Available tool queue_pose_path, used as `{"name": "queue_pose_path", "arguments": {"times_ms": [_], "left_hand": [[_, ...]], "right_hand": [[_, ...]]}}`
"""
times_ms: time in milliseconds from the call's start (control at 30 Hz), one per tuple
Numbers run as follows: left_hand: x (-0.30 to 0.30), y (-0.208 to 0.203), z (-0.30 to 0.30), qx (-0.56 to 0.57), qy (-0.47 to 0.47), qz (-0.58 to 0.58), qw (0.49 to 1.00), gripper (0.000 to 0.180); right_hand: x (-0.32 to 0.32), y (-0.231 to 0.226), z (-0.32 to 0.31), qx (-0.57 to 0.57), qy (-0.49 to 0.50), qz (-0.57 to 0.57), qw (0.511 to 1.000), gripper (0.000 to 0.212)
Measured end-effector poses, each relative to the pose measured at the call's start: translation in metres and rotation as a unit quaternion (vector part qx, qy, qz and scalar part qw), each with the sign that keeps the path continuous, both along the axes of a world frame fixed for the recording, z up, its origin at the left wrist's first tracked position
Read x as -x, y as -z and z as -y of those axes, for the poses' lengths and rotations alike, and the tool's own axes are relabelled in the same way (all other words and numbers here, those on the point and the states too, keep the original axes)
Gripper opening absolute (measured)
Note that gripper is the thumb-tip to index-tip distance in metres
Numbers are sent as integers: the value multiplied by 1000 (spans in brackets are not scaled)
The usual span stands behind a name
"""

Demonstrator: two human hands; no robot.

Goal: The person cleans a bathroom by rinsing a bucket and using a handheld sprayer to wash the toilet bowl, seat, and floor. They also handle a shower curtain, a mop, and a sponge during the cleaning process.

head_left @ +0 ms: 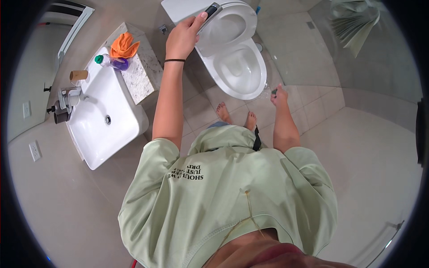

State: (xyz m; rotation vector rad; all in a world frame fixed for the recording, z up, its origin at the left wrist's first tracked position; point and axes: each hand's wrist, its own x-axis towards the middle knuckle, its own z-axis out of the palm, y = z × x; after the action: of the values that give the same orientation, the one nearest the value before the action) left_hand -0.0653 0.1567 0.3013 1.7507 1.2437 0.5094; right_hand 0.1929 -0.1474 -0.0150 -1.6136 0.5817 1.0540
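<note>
The left hand (182, 38) reaches forward and closes around a dark handle (212, 10) at the raised toilet seat (223, 27). The right hand (279, 95) is curled shut around a small dark object (274, 92), too small to make out, just beside the right rim of the open white toilet bowl (239, 69). Bare feet (237, 117) stand on the tiled floor (313, 107) close before the bowl.

To the left, a white sink (105, 118) juts out, with a faucet (67, 96), a purple bottle (111, 62), an orange cloth (124, 45) and a cardboard roll (78, 75) on the speckled table (140, 78) around it.

The green shirt (223, 192) hides the legs and much of the near floor. Open floor lies to the right; the sink crowds the left.
</note>
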Motion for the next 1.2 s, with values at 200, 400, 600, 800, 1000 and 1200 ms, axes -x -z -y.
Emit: {"name": "queue_pose_path", "arguments": {"times_ms": [200,400,600,800,1000,1200], "left_hand": [[1,9,-3,0,6,17,1000,63],[4,24,-9,-17,4,10,1000,65],[32,31,6,13,-25,48,998,65],[49,23,1,62,-84,142,984,58],[91,-22,-21,78,-160,177,968,54],[99,-36,-15,72,-213,194,955,53]], "right_hand": [[10,-19,-63,20,43,125,991,45],[-8,-45,-108,37,-102,237,965,48],[-31,-135,-240,-13,-344,349,872,36],[-38,-237,-371,-229,-404,394,793,62],[-8,-272,-458,-182,-473,524,685,64],[48,-241,-517,-169,-530,708,434,61]]}}
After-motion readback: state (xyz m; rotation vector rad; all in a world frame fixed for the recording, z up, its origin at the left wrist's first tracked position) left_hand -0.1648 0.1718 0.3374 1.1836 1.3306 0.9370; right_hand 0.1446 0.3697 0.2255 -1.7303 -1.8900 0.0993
